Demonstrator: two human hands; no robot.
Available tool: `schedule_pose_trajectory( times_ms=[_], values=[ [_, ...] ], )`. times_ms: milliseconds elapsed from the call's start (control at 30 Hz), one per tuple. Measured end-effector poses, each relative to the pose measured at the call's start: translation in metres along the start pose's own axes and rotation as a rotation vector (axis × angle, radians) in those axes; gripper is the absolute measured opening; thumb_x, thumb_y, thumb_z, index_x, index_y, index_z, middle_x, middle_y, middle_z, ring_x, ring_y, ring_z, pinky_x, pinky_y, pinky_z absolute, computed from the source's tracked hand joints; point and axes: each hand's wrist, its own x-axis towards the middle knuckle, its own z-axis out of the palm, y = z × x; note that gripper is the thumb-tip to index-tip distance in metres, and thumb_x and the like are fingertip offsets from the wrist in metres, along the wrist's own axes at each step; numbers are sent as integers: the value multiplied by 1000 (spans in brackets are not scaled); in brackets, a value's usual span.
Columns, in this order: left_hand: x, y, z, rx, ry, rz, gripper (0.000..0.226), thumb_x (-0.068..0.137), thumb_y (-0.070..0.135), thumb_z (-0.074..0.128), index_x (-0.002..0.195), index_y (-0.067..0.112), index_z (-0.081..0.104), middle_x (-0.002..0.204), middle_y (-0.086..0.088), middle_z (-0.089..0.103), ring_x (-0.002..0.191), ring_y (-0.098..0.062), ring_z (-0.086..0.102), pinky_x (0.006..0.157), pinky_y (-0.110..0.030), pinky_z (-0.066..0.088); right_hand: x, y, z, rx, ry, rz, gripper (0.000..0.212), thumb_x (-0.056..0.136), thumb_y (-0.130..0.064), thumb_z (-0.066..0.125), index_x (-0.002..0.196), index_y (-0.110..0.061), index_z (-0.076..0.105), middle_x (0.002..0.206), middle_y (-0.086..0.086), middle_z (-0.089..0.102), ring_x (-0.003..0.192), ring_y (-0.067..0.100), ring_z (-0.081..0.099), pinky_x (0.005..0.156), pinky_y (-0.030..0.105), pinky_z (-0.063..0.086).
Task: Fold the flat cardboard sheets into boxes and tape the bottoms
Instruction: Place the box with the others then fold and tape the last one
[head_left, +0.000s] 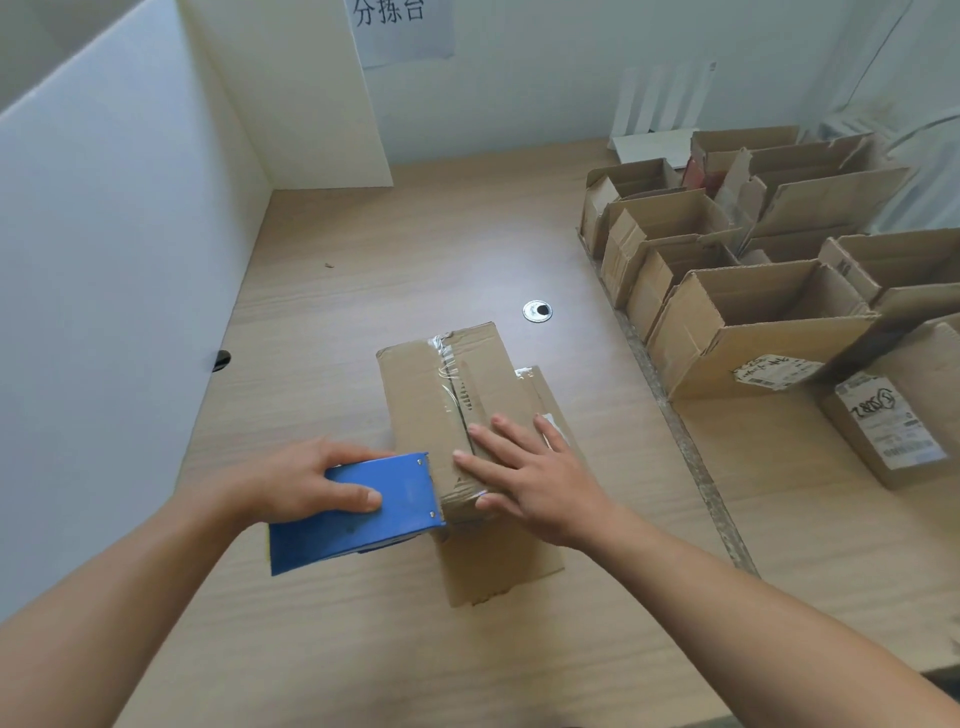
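A brown cardboard box (421, 384) lies bottom-up in the middle of the wooden table (363, 249). Clear tape (448, 364) runs along its centre seam. My left hand (306, 480) grips a blue tape dispenser (358, 514), whose front end is against the box's near edge. My right hand (530, 478) lies flat with straight fingers on the near part of the box's bottom, pressing it down. An open flap (509, 561) of the box spreads on the table below my right hand.
Several folded open boxes (753, 312) stand in rows at the right. A box with a label (893, 421) lies at the far right. White partition walls (130, 208) close the left and back. A round metal cable hole (537, 311) sits behind the box.
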Motion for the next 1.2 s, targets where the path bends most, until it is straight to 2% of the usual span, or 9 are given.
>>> schedule_pose_trajectory(
  times_ms=[67,167,267,400,600,800,933,1033,1200],
  values=[
    [-3,-8,2,-32,-3,0,49,68,65,64,117,63,58,108,22,70,99,-3,66,96,-39,51,-1,3,5,-26,72,-10,53,95,-61,30,141,-44,48,150,-10,47,139,20,45,108,56,37],
    [-9,-19,0,-49,-33,20,48,73,59,65,121,60,57,111,19,70,101,-6,67,97,-41,50,-2,1,7,-30,152,-7,50,95,-59,34,140,-45,49,149,-9,49,139,21,45,113,50,27],
    [-18,-35,-8,-99,-26,11,42,79,50,70,119,57,60,110,16,71,100,-7,68,96,-40,51,-1,0,9,-26,155,15,49,95,-59,36,141,-45,48,151,-9,47,141,20,42,115,49,19],
    [-21,-52,-11,-120,-19,-4,38,90,31,71,115,59,61,108,17,72,98,-5,68,93,-32,52,2,-2,11,-26,150,45,49,98,-59,34,144,-47,43,154,-11,41,144,19,35,116,50,19],
    [-2,-60,-6,-91,-24,3,37,86,41,70,119,55,62,105,23,70,96,0,67,94,-32,51,3,0,10,-32,149,38,47,98,-59,35,143,-49,40,154,-12,41,144,18,32,114,50,20],
    [16,-62,1,-54,-7,48,42,72,59,63,114,66,58,104,30,68,95,5,64,91,-27,50,4,-2,3,-44,96,56,48,100,-62,25,144,-49,38,154,-12,41,144,16,28,112,50,18],
    [11,-57,12,-17,110,33,35,77,57,64,110,66,58,100,28,68,91,3,62,78,-20,47,6,-9,0,-50,96,95,49,99,-66,22,142,-50,40,152,-12,44,143,15,30,114,52,19],
    [6,-51,17,130,212,-2,43,84,55,64,124,62,51,110,25,65,95,0,58,73,-17,42,10,-18,-1,-79,144,105,50,93,-67,37,134,-45,53,144,-8,54,138,20,44,110,60,32],
    [8,-38,35,455,294,-91,58,89,63,50,144,54,34,126,10,61,111,-17,58,83,-30,47,22,-34,-3,-132,175,87,49,83,-69,46,113,-34,62,117,-3,61,119,28,53,105,61,38]
  ],
)
